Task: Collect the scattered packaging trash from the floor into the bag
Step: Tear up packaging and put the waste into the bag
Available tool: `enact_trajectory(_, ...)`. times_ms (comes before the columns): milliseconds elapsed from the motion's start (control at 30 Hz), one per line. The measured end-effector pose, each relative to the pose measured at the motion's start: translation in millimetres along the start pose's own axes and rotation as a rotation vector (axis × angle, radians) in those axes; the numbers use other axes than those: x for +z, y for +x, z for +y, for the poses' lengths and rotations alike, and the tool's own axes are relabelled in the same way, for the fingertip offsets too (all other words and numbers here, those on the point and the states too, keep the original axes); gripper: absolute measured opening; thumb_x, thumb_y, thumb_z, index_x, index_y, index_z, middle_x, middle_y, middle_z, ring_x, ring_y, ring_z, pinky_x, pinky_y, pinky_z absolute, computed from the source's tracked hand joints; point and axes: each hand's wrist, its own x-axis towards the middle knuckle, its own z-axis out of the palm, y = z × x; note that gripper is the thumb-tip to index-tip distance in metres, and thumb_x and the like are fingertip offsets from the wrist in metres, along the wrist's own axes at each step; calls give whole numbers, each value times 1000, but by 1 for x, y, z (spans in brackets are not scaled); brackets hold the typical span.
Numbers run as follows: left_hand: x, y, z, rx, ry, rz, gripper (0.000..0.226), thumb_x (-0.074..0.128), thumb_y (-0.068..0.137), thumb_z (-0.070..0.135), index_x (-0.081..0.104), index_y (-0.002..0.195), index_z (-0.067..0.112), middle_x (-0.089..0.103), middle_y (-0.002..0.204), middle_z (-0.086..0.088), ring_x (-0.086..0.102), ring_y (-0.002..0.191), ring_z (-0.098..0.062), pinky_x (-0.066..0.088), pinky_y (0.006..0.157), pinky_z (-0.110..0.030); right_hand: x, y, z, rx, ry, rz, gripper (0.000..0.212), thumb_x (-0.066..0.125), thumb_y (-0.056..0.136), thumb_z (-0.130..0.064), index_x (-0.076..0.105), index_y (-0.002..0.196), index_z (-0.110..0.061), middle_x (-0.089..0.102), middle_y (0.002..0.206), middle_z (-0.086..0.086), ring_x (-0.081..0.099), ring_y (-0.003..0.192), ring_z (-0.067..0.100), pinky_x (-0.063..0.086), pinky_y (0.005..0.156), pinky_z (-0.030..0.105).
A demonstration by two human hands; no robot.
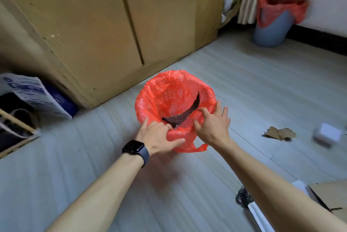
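**A:** Why both hands on the thin red plastic bag point(169, 89)?

**B:** To hold its mouth wide, I'd judge. The left hand point(159, 134) pinches the near rim between thumb and fingers. The right hand point(214, 124) touches the rim with fingers spread, gripping nothing.

**A:** What's inside?

**B:** One dark curved scrap point(180, 114). Torn brown cardboard point(279, 133) lies on the floor point(244, 91) to the right, well apart.
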Motion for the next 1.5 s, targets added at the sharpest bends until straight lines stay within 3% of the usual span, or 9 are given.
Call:
enact_trajectory(100,1,-23,7,95,210,-16,41,49,92,45,50,129,28,62,121,3,55,120,-23,21,113,-46,-18,-25,1,16,215,-129,21,54,83,-27,72,89,-18,72,98,9,64,98,34,53,83,38)
enact_trajectory(233,2,-69,28,221,407,14,43,44,96,25,43,138,17,60,123,-3,59,113,-29,34,96,-40,-37,-70,6,68,329,-173,31,61,82,-17,75,110,-19,74,109,3,69,102,24,53,92,35)
enact_trajectory(500,-3,-152,72,257,325,-160,58,49,88,46,40,140,23,63,116,-3,63,104,-32,41,72,-37,-52,-142,55,141,779,-468,20,66,93,-10,72,112,-12,75,97,13,71,87,23,57,90,40)
enact_trajectory(633,-7,-160,112,343,153,78,59,43,86,57,45,135,24,57,115,1,59,102,-27,47,77,-37,-47,-169,104,271,907,-340,16,60,97,-9,72,106,-10,74,99,11,74,87,24,55,81,34)
enact_trajectory(833,31,-137,195,609,-170,256,22,53,82,26,60,102,19,58,92,0,60,84,-25,51,55,-36,-3,-187,195,405,380,-225,28,64,86,-26,71,113,-20,73,112,-6,67,106,14,49,96,29)
enact_trajectory(1000,106,-105,247,335,-173,-171,48,45,92,17,37,139,17,42,132,-6,46,122,-29,47,84,-43,13,-206,232,434,205,-131,44,57,85,-21,60,128,-17,63,128,6,55,119,27,43,99,34)
enact_trajectory(1267,195,-40,264,380,12,-277,81,41,92,2,-1,157,24,-2,165,7,20,146,-22,35,108,-45,40,-266,297,422,-43,-361,78,59,80,-57,31,148,-32,25,160,-1,22,145,24,27,116,43)
enact_trajectory(1400,209,-43,264,352,20,-290,79,42,93,2,1,157,24,18,161,3,27,142,-23,36,106,-45,41,-262,292,453,-294,-379,112,21,60,-102,29,146,-31,48,143,5,43,130,32,37,102,51)
enact_trajectory(1500,211,-56,263,295,34,-201,65,42,95,3,18,154,17,34,147,-6,39,129,-31,44,94,-40,50,-240,276,524,-418,-422,133,19,51,-106,8,156,-25,50,138,23,45,126,45,19,102,68)
